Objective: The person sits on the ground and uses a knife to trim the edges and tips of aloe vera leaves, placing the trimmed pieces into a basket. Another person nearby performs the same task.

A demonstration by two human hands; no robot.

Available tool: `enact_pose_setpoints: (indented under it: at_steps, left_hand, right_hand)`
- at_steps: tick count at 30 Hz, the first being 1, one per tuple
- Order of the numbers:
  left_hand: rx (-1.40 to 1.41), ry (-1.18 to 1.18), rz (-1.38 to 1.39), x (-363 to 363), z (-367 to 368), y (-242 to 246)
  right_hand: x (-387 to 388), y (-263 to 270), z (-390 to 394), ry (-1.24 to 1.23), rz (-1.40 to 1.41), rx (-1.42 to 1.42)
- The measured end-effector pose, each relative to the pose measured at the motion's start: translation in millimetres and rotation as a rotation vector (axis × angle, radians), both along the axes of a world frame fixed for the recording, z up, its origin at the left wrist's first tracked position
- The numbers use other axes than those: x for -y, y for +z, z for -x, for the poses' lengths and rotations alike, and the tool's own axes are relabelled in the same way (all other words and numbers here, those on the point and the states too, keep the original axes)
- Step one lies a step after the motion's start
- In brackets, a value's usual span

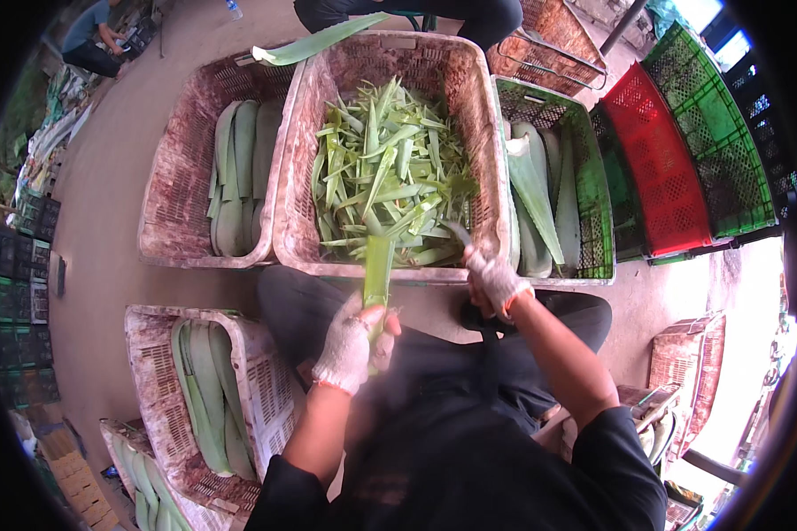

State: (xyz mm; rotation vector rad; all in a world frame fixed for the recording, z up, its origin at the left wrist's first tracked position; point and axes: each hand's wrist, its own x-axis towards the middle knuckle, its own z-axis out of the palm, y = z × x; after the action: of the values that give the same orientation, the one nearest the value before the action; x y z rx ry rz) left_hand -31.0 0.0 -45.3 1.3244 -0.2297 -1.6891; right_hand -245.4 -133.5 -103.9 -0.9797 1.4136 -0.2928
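Note:
Both of my hands wear pale knit gloves. My left hand (355, 342) grips a cut aloe leaf (378, 269) near its lower end, with the leaf pointing away from me over the near rim of the middle crate. A small knife (460, 233) is in my right hand (495, 279), its blade over the crate's near right corner, apart from the leaf. Before me stands the stained plastic crate (392, 42), holding a heap of green aloe trimmings (388, 166).
Whole aloe leaves (239, 166) lie in the left crate (173, 199); more fill a green crate (591, 219) at right. One leaf (319, 41) rests across the far rims. Another crate (139, 345) of leaves stands beside my left knee. A person (412, 10) sits opposite; another (93, 40) crouches far left.

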Motion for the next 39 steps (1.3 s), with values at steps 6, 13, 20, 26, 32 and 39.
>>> enact_pose_setpoints:
  at_steps: [6, 13, 20, 26, 32, 39]
  left_hand:
    - [-0.167, -0.05, -0.015, -6.5, -7.5, 1.9]
    - [-0.128, -0.231, 0.053, 9.8, -1.8, 17.3]
    - [-0.212, -0.297, 0.061, 11.6, -1.0, 17.3]
    - [-0.278, -0.349, 0.067, 14.0, -3.5, 17.7]
    - [-0.299, -0.361, 0.062, 16.5, -0.9, 24.1]
    - [-0.274, -0.364, 0.068, 16.1, -1.5, 29.5]
  right_hand:
    - [-81.0, 14.5, -1.3, -0.229, -0.221, 0.365]
    - [-105.6, 69.5, 5.2, 0.162, 0.423, 0.304]
    - [-106.8, 74.7, 15.1, 0.388, 0.627, 0.128]
    - [-113.5, 75.9, 11.0, 0.443, 0.72, 0.112]
    - [-115.2, 73.4, 12.4, 0.441, 0.755, 0.162]
    - [-117.7, 76.3, 16.4, 0.494, 0.587, 0.235]
